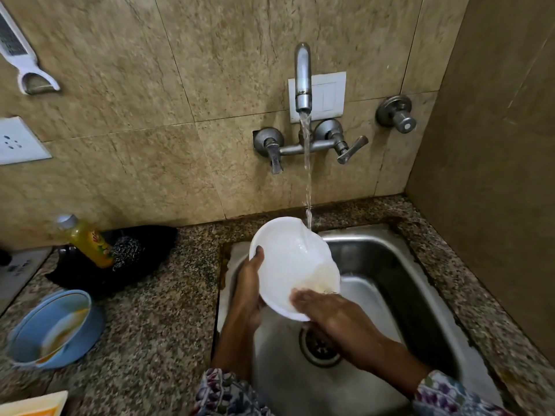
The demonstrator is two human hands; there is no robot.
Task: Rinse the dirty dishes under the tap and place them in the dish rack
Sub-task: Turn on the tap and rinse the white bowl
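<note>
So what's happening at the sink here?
A person is rinsing a white bowl over the sink. The left hand grips its rim while the right hand rubs inside, and water from the tap runs into it. A dirty blue bowl waits on the counter.

We see a glossy white bowl (292, 265), wet and smooth (plastic or ceramic, we cannot tell), over a brushed stainless-steel sink (390, 265) set in a speckled, polished granite counter (168, 319). The tap (302, 76) on the far wall is dull grey metal, against smooth beige stone-look tiles (150, 115). At near left we find a matt blue plastic bowl (52, 328), and the sleeves (228, 394) are printed cloth.
</note>
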